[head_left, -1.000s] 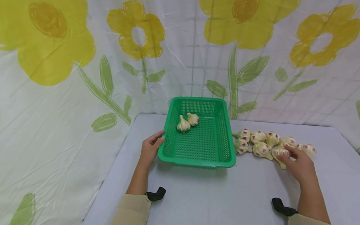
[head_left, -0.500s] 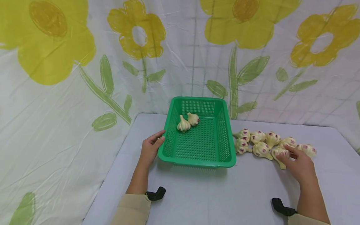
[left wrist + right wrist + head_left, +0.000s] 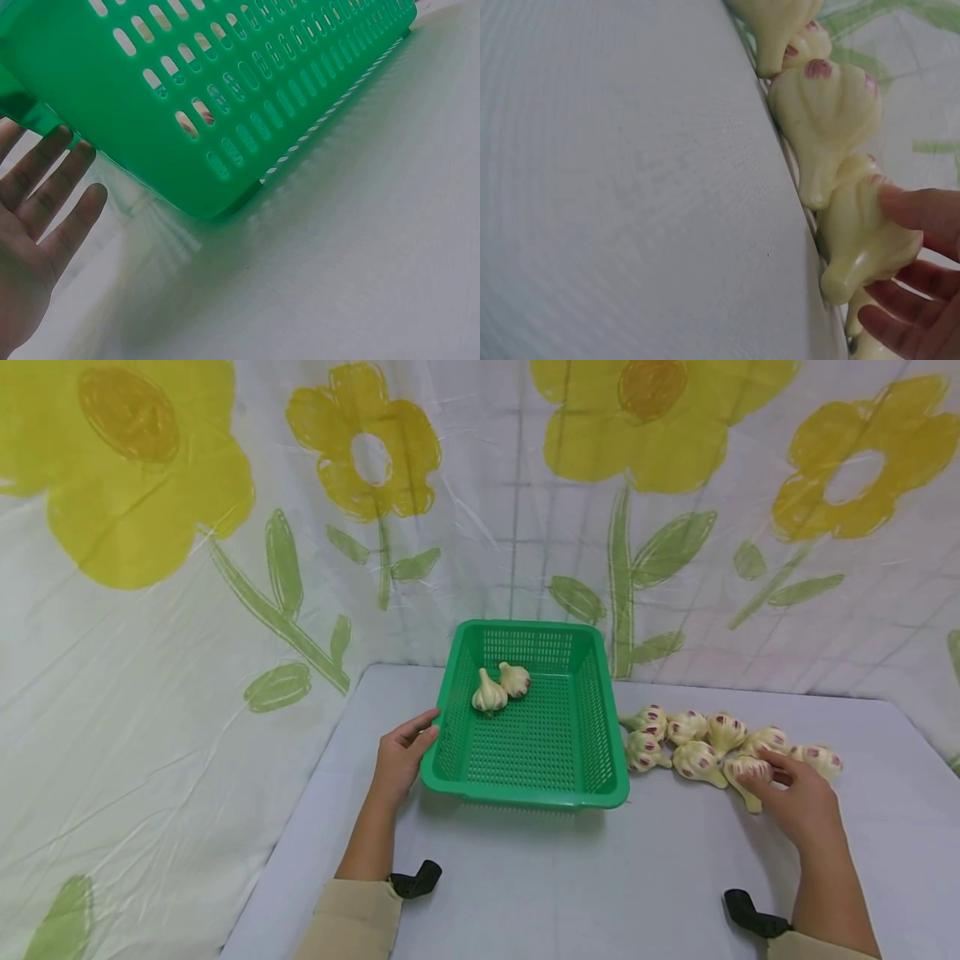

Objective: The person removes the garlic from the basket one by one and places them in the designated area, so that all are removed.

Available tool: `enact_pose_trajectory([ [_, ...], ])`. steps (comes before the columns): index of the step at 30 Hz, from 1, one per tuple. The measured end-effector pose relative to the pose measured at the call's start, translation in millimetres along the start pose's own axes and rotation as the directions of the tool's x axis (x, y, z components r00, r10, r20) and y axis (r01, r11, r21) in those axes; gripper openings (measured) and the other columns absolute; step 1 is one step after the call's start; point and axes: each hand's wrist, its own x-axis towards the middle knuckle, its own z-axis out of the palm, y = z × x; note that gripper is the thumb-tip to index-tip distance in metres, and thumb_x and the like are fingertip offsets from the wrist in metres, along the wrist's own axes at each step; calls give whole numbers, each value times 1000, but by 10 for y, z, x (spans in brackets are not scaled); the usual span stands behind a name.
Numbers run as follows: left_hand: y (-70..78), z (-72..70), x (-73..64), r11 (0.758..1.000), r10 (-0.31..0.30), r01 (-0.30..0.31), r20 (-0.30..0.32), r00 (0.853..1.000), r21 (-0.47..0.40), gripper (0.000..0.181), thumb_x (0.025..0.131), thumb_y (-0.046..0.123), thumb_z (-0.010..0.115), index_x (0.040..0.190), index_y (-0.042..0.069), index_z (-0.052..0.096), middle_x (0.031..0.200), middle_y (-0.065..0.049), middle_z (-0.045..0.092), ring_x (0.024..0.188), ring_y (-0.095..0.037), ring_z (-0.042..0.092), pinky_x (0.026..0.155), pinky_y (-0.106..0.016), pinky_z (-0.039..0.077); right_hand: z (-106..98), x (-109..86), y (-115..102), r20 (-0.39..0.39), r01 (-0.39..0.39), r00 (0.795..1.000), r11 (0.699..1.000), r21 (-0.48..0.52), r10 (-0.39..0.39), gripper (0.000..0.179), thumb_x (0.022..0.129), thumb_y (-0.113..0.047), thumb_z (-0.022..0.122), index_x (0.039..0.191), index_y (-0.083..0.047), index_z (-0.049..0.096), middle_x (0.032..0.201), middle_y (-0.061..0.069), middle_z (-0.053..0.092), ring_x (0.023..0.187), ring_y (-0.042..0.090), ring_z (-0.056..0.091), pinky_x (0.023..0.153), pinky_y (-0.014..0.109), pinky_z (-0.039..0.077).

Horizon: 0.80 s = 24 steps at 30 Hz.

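In the head view a green plastic basket (image 3: 525,797) stands at the middle of the table, with two garlic bulbs (image 3: 490,695) inside by its left wall. My left hand (image 3: 400,762) touches the basket's left rim; its fingers look extended in the left wrist view, close to the perforated basket wall (image 3: 180,172). At right, the thumb and fingers of my right hand (image 3: 806,802) pinch a garlic bulb (image 3: 750,770) at the front of the group. The right wrist view shows the thumb on the held bulb (image 3: 855,232) and the other fingers below, partly hidden by it.
Several more garlic bulbs (image 3: 697,760) with purple marks lie close together right of the basket. The pale tabletop (image 3: 555,885) ends at a flower-printed curtain (image 3: 480,527) behind and at left. Black wrist devices (image 3: 756,914) sit at both sleeves.
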Motion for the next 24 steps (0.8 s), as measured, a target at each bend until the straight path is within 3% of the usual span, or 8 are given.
enact_pose_trajectory([
  [12,13,3,-8,1000,-11,12,-6,1000,20,37,96,18,64,131,5,63,133,-13,62,115,-5,59,91,-19,50,7,8,24,-5,32,999,999,-2,-32,82,94,-56,56,153,-3,31,142,38,38,124,57,38,86,60,49],
  [19,-296,-35,133,1000,7,-7,-29,1000,10,37,95,26,67,128,11,66,129,-9,64,116,-10,60,90,-20,51,7,15,29,-3,25,1000,1000,2,-25,83,94,-56,56,153,-4,31,143,38,37,125,58,37,87,61,48],
  [24,-311,-36,135,1000,11,-11,-31,999,18,37,95,27,67,129,13,66,129,-8,64,116,-10,60,89,-20,51,1,2,18,-3,35,999,999,1,-35,83,94,-57,55,153,-4,31,143,38,37,126,58,36,87,62,47],
])
